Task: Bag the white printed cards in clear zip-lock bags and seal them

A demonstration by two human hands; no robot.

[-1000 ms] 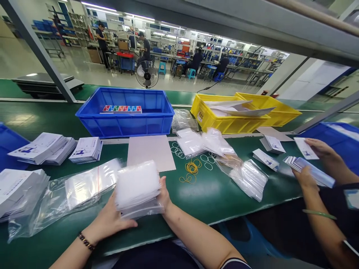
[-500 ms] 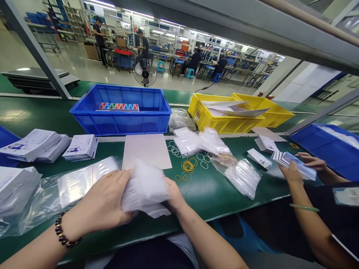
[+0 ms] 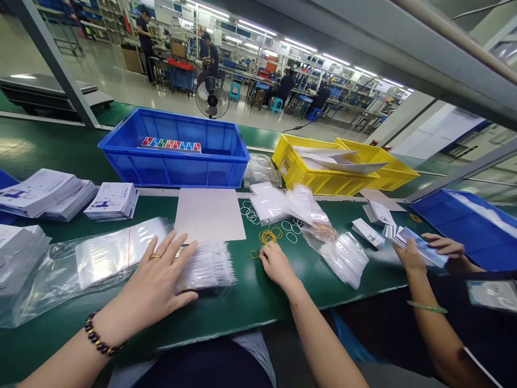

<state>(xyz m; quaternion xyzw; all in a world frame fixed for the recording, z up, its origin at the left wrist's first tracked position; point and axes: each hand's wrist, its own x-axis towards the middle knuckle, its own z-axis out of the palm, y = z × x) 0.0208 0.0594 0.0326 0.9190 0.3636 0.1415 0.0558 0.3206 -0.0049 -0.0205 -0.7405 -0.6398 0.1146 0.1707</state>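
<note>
My left hand (image 3: 159, 277) lies over the left part of a stack of clear plastic bags (image 3: 212, 265), fingers stretched and apart, thumb along the near edge. A bit of a yellow band shows on the stack beside the thumb. Past the stack, my right hand (image 3: 277, 265) pinches at the pile of yellow rubber bands (image 3: 267, 236) on the table; its fingertips partly hide what they hold. Several white rings (image 3: 250, 214) lie behind the bands. Under and left of my left hand is a large clear bag (image 3: 100, 253) with a red line.
Paper booklets (image 3: 113, 198) stand in stacks at left. A blue bin (image 3: 177, 171), yellow bins (image 3: 323, 182) and a cardboard sheet (image 3: 210, 213) line the back. More plastic bags (image 3: 345, 258) lie right of centre. At right, a co-worker's hands (image 3: 414, 256) hold booklets.
The bag stack has gone from between both hands down onto the table. My left hand has spread out over it, and my right hand has moved right to the rubber bands.
</note>
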